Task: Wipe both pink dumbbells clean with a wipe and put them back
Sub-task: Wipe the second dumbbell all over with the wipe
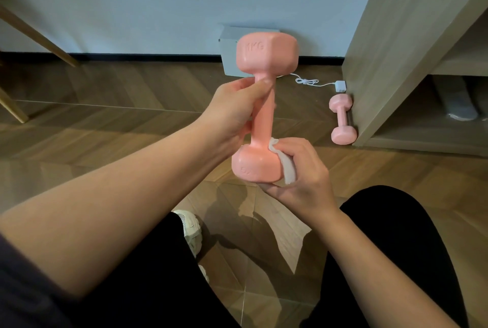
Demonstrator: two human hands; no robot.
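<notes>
A pink dumbbell (262, 116) marked 1KG stands upright in the air in front of me. My left hand (235, 108) grips its handle just below the upper head. My right hand (301, 169) holds a white wipe (286, 166) pressed against the right side of the lower head, with fingers curled under that head. A second pink dumbbell (342, 119) lies on the wooden floor at the right, against the foot of a wooden cabinet.
The wooden cabinet (396, 50) with open shelves stands at the right. A white cable and charger (340, 86) lie on the floor by the wall, near a grey box (229, 47). Wooden furniture legs (39, 34) are at the left. My knees and a white shoe (190, 230) are below.
</notes>
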